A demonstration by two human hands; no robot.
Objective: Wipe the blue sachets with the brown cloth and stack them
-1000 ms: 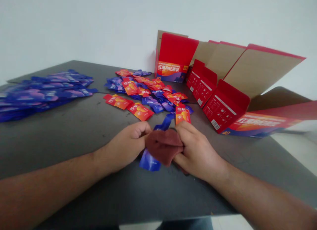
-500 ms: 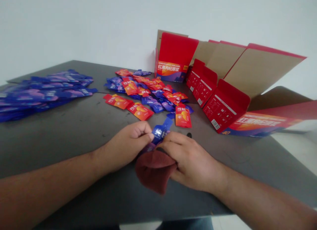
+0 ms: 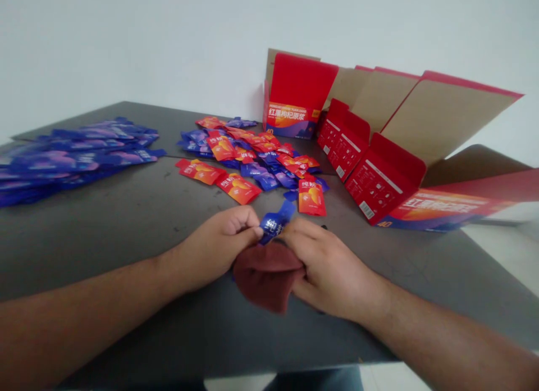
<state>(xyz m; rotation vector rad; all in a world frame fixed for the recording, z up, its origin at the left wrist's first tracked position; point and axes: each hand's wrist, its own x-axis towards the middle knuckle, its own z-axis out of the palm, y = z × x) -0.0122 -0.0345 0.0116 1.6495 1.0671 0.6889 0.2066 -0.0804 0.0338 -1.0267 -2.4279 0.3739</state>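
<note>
Between my hands, near the front of the table, is a blue sachet (image 3: pixel 272 224) with white lettering. My left hand (image 3: pixel 231 233) pinches its left edge between thumb and curled fingers. A folded reddish-brown cloth (image 3: pixel 266 276) is gripped in my right hand (image 3: pixel 326 264), pressed against the lower part of the sachet and hiding it. Just beyond my hands lies a red sachet (image 3: pixel 311 197), and to its left are two more red ones, the nearer (image 3: pixel 238 189) overlapping the other (image 3: pixel 199 171).
A mixed heap of red and blue sachets (image 3: pixel 252 149) lies mid-table. At the left is a large pile of blue sachets (image 3: pixel 80 155). Open red cardboard boxes (image 3: pixel 385 177) with raised flaps stand along the right, another box (image 3: pixel 292 118) behind. The grey table (image 3: pixel 181 335) meets a white wall.
The cloth in my right hand has moved slightly up and right over the sachet, covering more of its lower part. My left hand keeps its pinch almost in place.
</note>
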